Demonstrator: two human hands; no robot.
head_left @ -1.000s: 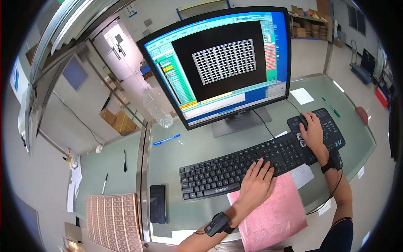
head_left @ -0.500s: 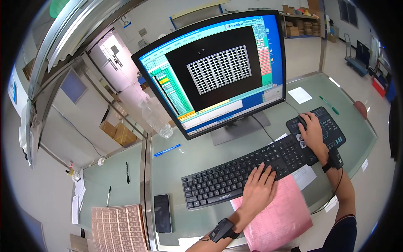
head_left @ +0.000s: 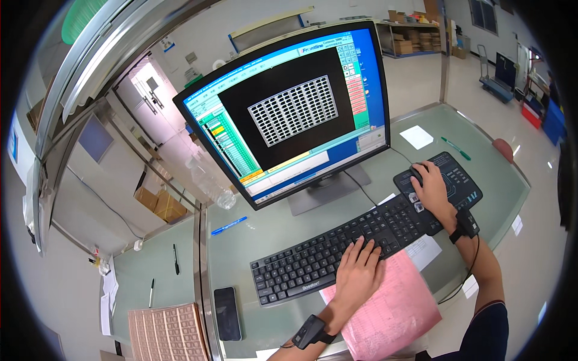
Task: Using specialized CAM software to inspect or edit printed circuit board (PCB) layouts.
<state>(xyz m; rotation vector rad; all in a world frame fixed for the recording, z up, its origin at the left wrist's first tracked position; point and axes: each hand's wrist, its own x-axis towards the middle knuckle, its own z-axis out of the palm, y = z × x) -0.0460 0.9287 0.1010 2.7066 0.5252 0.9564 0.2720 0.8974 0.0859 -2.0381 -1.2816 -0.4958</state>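
My left hand [head_left: 359, 278] lies over the right half of a black keyboard [head_left: 295, 272], its fingers stretched out on the keys and the palm past the near edge. Under that wrist is a sheaf of pink paper [head_left: 400, 307]. My right hand [head_left: 435, 191] is curved over a black mouse [head_left: 416, 172], mostly hidden by the fingers, on a dark patterned mouse pad [head_left: 462, 180]. Behind the keyboard stands a monitor [head_left: 361, 129], whose screen shows a tilted panel of small repeated shapes on black. Both wrists wear black strapped devices.
On the glass-topped desk lie a phone [head_left: 227, 313], a blue pen [head_left: 229, 225], a green pen [head_left: 456, 148] and a white paper [head_left: 416, 137]. A clear plastic bottle [head_left: 212, 183] lies left of the monitor. Brown printed sheets [head_left: 168, 334] are stacked at the near left.
The whole view has shifted slightly, so the desk and monitor sit further left in the picture. Both hands keep their places on keyboard and mouse.
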